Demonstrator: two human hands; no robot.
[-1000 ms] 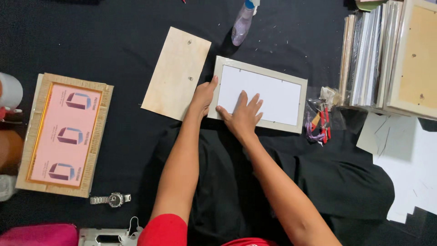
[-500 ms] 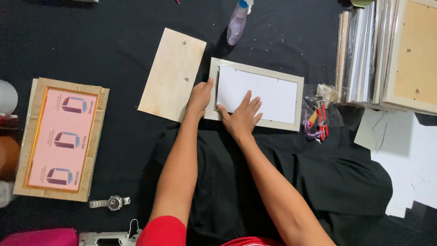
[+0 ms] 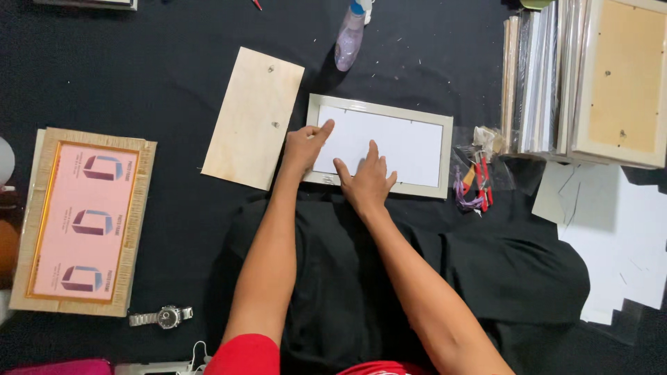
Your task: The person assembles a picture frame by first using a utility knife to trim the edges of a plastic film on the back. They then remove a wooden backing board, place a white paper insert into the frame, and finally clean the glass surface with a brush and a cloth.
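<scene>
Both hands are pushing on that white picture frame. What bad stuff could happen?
1. The left hand and right hand press on the frame. If glass lies under the white sheet, hard pressing might crack it.
2. The spray bottle lies just above the frame; a bump could roll or leak it onto the sheet.
3. Small specks dot the black cloth and might get trapped inside.

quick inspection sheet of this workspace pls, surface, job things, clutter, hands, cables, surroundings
surface: black cloth, flecked with pale bits
job things: pale picture frame lying flat with white sheet inside; plywood backing board beside it
clutter: spray bottle, wristwatch, bag of red-handled tools, white paper scraps
hands: left hand and right hand both flat on the frame
cables: nothing seen
surroundings: pink-faced wooden frame, stack of frames
</scene>
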